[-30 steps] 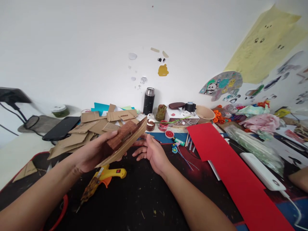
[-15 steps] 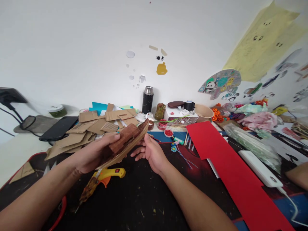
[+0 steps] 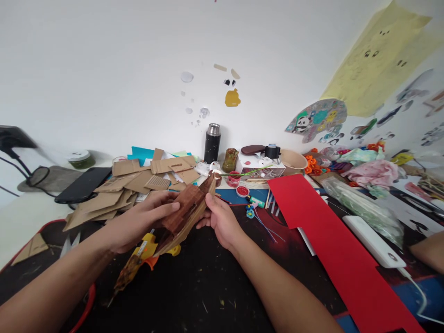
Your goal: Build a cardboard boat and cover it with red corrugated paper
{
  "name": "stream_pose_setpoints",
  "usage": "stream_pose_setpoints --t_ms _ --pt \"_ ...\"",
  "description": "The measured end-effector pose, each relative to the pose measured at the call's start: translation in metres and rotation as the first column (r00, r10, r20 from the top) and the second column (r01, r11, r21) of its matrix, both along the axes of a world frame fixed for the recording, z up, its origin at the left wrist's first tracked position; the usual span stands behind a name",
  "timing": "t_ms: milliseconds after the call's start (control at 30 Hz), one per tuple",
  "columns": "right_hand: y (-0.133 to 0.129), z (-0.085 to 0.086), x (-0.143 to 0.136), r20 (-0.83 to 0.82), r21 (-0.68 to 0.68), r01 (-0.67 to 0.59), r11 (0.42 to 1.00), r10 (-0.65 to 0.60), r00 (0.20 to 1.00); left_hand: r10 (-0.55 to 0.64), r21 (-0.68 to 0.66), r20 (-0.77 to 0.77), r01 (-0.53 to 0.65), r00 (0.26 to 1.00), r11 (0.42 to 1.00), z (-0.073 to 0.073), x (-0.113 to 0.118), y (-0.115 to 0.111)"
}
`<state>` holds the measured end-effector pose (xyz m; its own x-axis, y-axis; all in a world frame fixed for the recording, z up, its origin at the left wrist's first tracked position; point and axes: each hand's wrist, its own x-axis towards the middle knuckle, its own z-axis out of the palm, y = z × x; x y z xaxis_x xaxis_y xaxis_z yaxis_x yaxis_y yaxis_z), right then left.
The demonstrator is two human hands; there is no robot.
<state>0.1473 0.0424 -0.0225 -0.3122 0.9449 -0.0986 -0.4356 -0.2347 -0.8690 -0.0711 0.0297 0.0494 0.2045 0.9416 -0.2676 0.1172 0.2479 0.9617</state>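
Note:
A brown cardboard model shaped like a boat [image 3: 183, 212] is held tilted above the dark mat, its pointed end toward the upper right. My left hand [image 3: 138, 219] grips its block-like top part from the left, thumb on the upper face. At the pointed end, my right hand [image 3: 222, 222] has its thumb against the edge, with the fingers partly hidden behind it. Below the model lies a yellow hot glue gun [image 3: 137, 263], its handle partly covered by the model.
Cardboard scraps [image 3: 138, 180] are piled at the back left, near a black thermos [image 3: 212, 144]. Red card [image 3: 333, 231] and a white power bank [image 3: 374, 243] lie on the right. Scissors [image 3: 69, 245] are at the left. Another person's arm [image 3: 428, 253] shows at the right edge.
The cardboard model has turned and dropped slightly, now covering part of the glue gun's handle. My left hand has shifted its thumb further over the block, and my right thumb has moved onto the edge.

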Motion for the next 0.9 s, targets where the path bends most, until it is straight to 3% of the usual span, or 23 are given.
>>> stream_pose_setpoints --t_ms 133,233,467,733,900 --pt "-0.001 0.0 0.0 0.01 -0.006 -0.003 1.0 0.003 1.0 -0.056 0.183 -0.121 0.078 0.991 0.98 0.001 0.002 -0.001" --pt "-0.002 0.001 -0.001 0.007 0.008 -0.002 1.0 0.002 1.0 -0.056 0.25 -0.19 0.103 0.98 0.963 0.001 0.003 -0.002" --pt "-0.003 0.002 -0.002 0.03 0.075 -0.074 0.994 0.072 0.997 0.094 0.224 -0.137 -0.062 0.986 0.973 0.012 0.009 -0.004" --pt "-0.005 -0.005 -0.006 0.152 0.185 -0.06 0.981 0.032 0.988 0.044 0.266 -0.097 -0.017 0.994 0.964 -0.002 0.019 -0.009" --pt "-0.004 -0.007 -0.005 0.207 0.19 -0.059 0.98 0.019 0.978 0.07 0.274 -0.141 -0.029 0.988 0.961 0.003 0.017 -0.008"
